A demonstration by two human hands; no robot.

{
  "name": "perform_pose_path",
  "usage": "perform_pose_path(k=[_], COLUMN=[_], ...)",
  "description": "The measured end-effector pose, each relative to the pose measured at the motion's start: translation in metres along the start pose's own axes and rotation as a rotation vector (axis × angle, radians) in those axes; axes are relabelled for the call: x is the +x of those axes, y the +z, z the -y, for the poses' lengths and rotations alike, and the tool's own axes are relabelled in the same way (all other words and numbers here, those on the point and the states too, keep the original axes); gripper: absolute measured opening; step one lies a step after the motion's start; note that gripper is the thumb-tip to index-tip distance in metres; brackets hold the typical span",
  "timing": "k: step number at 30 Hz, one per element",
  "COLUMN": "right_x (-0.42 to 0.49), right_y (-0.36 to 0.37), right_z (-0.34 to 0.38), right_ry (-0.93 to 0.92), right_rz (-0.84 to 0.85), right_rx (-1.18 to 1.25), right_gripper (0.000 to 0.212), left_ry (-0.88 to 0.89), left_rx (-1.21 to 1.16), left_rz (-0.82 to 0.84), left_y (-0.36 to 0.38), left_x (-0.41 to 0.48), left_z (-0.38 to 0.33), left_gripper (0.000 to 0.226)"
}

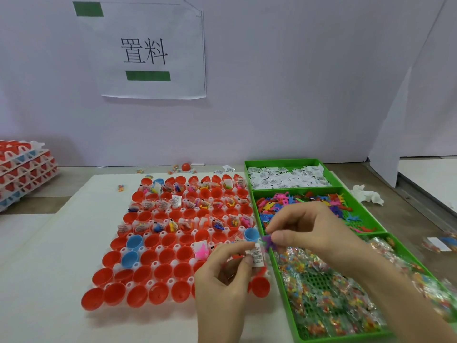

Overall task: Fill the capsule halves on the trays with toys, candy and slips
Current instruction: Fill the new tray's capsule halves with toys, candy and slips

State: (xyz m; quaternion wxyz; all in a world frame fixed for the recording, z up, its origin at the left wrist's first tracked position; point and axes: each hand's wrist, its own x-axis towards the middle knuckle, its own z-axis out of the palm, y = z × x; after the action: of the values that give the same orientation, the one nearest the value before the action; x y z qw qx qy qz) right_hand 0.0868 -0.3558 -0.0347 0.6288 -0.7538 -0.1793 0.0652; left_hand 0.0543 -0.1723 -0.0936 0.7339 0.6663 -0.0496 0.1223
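Observation:
A white tray (158, 248) holds rows of red capsule halves (162, 272) and a few blue ones (134, 242). The far rows hold toys, candy and slips; most near rows are bare. One near half holds a pink toy (200, 252). My left hand (222, 280) pinches a white printed slip (257, 254) over the tray's right edge. My right hand (309, 229) pinches a small purple toy (268, 241) right next to the slip.
A green bin stands to the right with three sections: slips (284, 178) at the back, coloured toys (309, 201) in the middle, wrapped candy (321, 288) in front. Stacked capsule trays (22, 167) sit far left. Loose candy and a red half (186, 166) lie by the wall.

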Motion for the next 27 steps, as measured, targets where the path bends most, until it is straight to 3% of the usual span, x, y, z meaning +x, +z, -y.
perform_pose_path(k=[9, 18, 22, 27], right_x=[0.001, 0.002, -0.001, -0.001], right_y=[0.027, 0.032, 0.029, 0.026], right_z=[-0.006, -0.008, -0.006, -0.003], right_ry=[0.034, 0.009, -0.023, -0.075], right_rz=[-0.094, -0.154, -0.052, -0.042], right_rx=[-0.096, -0.249, -0.315, -0.472], right_gripper=[0.004, 0.010, 0.036, 0.019], left_ry=[-0.023, 0.022, 0.054, 0.072], left_rx=[-0.131, -0.088, -0.037, 0.044], left_rz=[-0.080, -0.068, -0.095, -0.098], left_y=[-0.002, -0.001, 0.001, 0.003], left_x=[0.001, -0.003, -0.005, -0.009], left_z=[0.002, 0.000, 0.003, 0.003], left_gripper=[0.034, 0.038, 0.048, 0.047])
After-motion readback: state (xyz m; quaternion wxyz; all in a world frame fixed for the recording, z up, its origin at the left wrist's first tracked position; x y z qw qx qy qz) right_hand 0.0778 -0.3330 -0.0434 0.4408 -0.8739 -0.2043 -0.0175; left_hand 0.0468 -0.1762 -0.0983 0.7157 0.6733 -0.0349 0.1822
